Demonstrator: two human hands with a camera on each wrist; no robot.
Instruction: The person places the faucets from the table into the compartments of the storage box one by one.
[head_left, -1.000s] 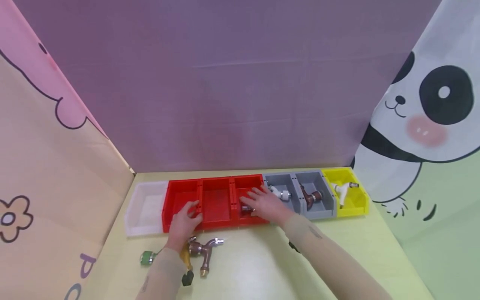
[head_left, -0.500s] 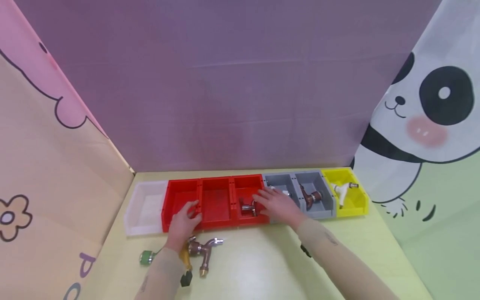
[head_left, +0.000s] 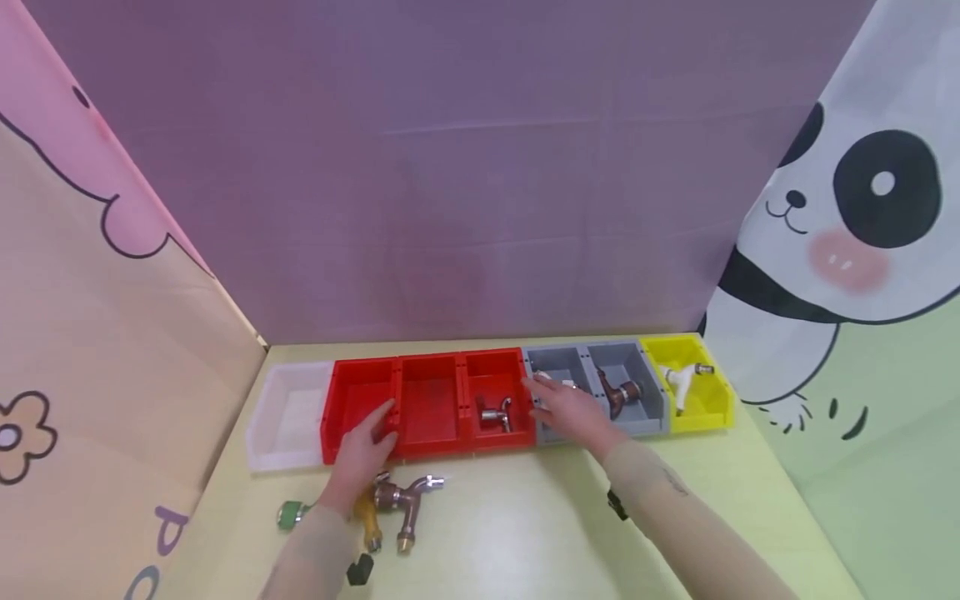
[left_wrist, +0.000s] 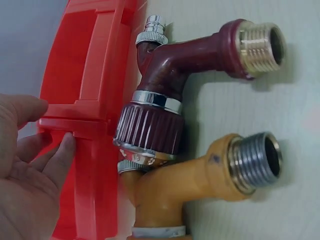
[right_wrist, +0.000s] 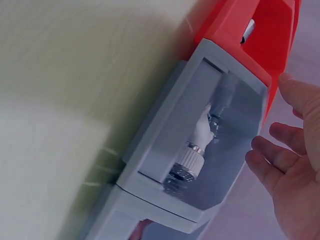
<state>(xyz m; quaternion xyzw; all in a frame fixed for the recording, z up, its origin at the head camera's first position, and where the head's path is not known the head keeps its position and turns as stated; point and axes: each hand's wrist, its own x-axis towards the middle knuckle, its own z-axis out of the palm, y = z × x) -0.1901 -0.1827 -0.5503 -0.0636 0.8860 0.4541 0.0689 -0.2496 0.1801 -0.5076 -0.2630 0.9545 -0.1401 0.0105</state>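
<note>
My left hand is at the left and middle red bins, thumb and fingers on either side of their shared divider. Nothing is held in it; contact with the rim is unclear. Just below lie a brown tap and an ochre-yellow tap, partly behind the wrist. My right hand, fingers loosely extended, hovers over the left grey bin, holding nothing. That bin contains a white tap. A chrome tap lies in the right red bin.
A translucent white bin ends the row at left. The right grey bin holds another brown tap. A white tap lies in the yellow bin. A green tap handle shows left of my left wrist.
My right hand has moved right, off the right red bin to the left grey one, uncovering the chrome tap. My left hand has shifted slightly, its fingers a little straighter.
</note>
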